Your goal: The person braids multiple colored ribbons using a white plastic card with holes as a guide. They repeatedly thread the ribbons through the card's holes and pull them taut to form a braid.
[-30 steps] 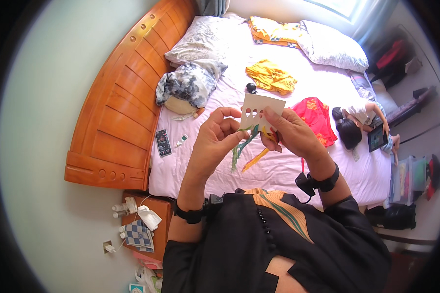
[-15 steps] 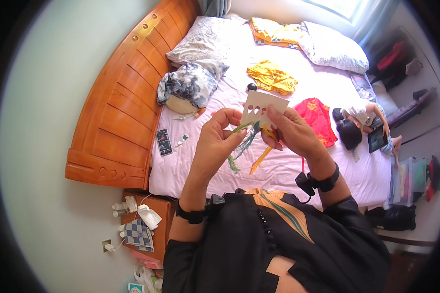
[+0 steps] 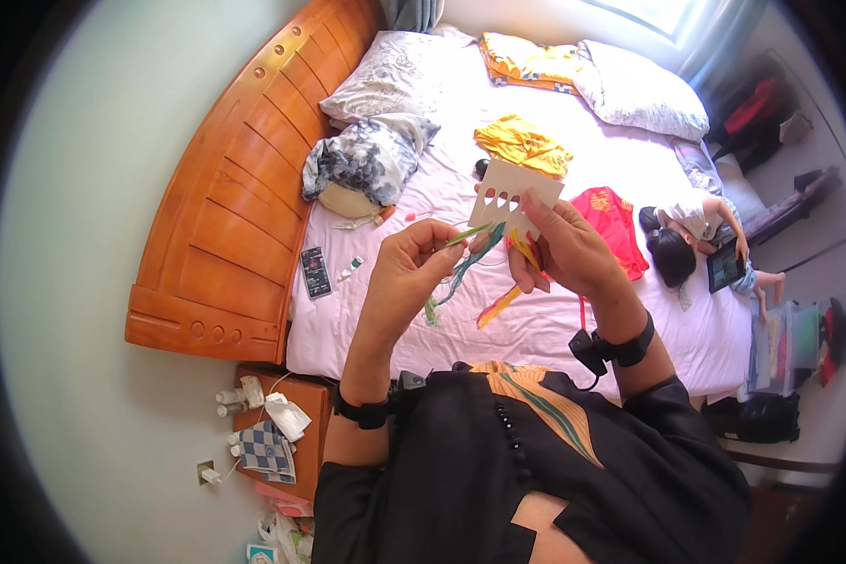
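We record both forearms bent upward from the lower edge, the hands raised to nearly one height over the pink bed sheet (image 3: 536,350). The left hand (image 3: 404,268) has its palm turned inward, thumb and forefinger drawn together in a pinch on a green strand (image 3: 469,234), the other fingers curled behind. The right hand (image 3: 573,249) lies at the right-hand side of a white card (image 3: 524,179), thumb laid flat across its face, and grasps it between that thumb and the fingers. We find the card tilted, its row of slots toward the lower left; it sits just beyond the left fingertips and directly against the right thumb. The green strand runs from the left pinch to the card's lower edge. A teal strand bundle (image 3: 477,256) hangs from that edge between the hands, and a yellow and red strand bundle (image 3: 498,306) drops beside the right fingers. We cannot make out how the strands fasten to the card; the right fingers behind it are partly hidden, and the thin loose ends blur against the sheet. A black round object (image 3: 481,168) is partly covered by the card, and the window (image 3: 650,13) is cut off and washed out.
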### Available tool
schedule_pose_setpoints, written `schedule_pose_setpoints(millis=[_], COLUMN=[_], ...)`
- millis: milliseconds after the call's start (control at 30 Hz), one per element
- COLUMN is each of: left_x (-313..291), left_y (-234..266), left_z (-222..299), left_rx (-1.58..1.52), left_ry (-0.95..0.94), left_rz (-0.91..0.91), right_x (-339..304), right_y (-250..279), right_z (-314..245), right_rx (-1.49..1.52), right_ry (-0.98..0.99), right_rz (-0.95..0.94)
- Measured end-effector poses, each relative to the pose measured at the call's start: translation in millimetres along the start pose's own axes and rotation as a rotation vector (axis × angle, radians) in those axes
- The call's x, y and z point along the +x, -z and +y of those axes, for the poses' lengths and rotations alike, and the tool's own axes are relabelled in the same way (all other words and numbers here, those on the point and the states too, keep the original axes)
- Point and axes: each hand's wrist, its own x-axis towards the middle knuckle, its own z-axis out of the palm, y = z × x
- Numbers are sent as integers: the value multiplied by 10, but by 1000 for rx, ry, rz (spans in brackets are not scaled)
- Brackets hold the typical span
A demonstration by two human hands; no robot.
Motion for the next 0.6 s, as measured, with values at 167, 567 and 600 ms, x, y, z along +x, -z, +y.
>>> schedule_pose_setpoints(millis=[167, 567, 600], left_x=[-19, -95, -118], left_y=[62, 444, 499], left_z=[10, -473, -542], left_rx=[-7, 111, 141], left_ry=[65, 179, 208], left_rz=[-69, -217, -207], right_x=[10, -44, -52], right_y=[-14, 169, 164], right_z=[-25, -270, -317], right_rx=[111, 235, 220], right_ry=[32, 212, 227], right_rz=[4, -2, 51])
